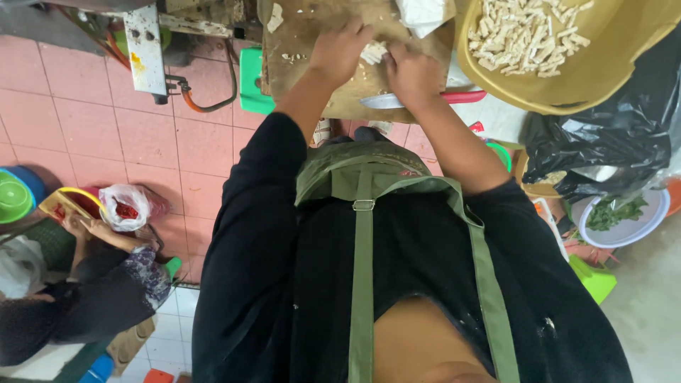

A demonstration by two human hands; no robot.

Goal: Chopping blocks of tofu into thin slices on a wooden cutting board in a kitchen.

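My left hand (339, 50) and my right hand (411, 69) meet over a worn wooden chopping board (305, 42) at the top of the view. Between them lies a small heap of pale cut food pieces (373, 52). My right hand's fingers curl around the heap. My left hand presses against its other side with bent fingers, and its grip is hidden. A knife with a red handle (425, 98) lies flat on the board's near edge, under my right wrist. I wear a black top and a green apron (363, 213).
A tan basin (603, 78) with several pale cut sticks sits at the top right, above a black plastic bag (603, 149). A white bowl of greens (621, 216) stands lower right. Another person (85, 284) crouches lower left by a plastic bag and coloured bowls on the pink tiled floor.
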